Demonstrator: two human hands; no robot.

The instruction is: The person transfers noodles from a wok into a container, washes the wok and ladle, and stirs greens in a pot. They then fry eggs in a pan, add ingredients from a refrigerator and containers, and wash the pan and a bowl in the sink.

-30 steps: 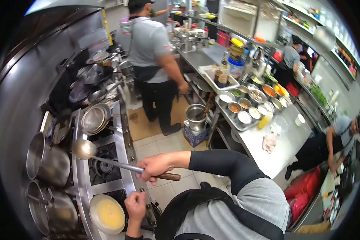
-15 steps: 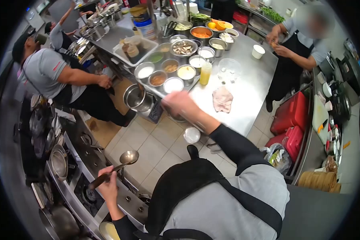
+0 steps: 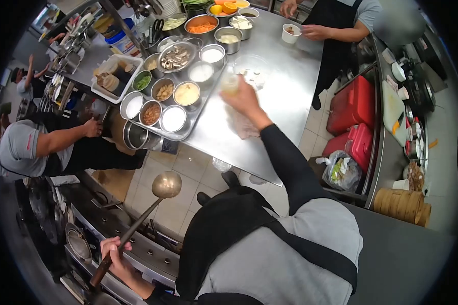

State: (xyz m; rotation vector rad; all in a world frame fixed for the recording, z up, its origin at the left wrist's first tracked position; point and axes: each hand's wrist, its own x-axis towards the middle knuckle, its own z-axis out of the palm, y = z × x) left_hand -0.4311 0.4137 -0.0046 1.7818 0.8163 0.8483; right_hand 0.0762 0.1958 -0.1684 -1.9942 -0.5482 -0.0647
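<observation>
My left hand (image 3: pixel 118 258) is wrapped round the wooden handle of a ladle (image 3: pixel 166 185), its metal bowl raised above the floor in front of the stove. Over the steel table (image 3: pixel 208 127), my right hand (image 3: pixel 245 100) is closed round a bottle of yellow liquid (image 3: pixel 231 84); the bottle is blurred and partly covered by the fingers. A pale, crumpled cloth (image 3: pixel 245 129) lies under my right wrist, partly hidden. Just beyond my hand is a clear plastic lid or dish (image 3: pixel 257 63). To its left, a tray (image 3: pixel 185 133) bears several metal bowls of ingredients.
Another person's hand (image 3: pixel 314 32) holds a white cup (image 3: pixel 290 34) at the table's far right. A second person (image 3: pixel 46 142) stands on the left. Red containers (image 3: pixel 347 109) and a plastic bag (image 3: pixel 343 170) are to the right. The stove (image 3: pixel 132 239) runs along my left.
My right hand has moved to the bottle and closed round it. The ladle has swung to point away from me. My view has shifted, and the person opposite now holds the white cup.
</observation>
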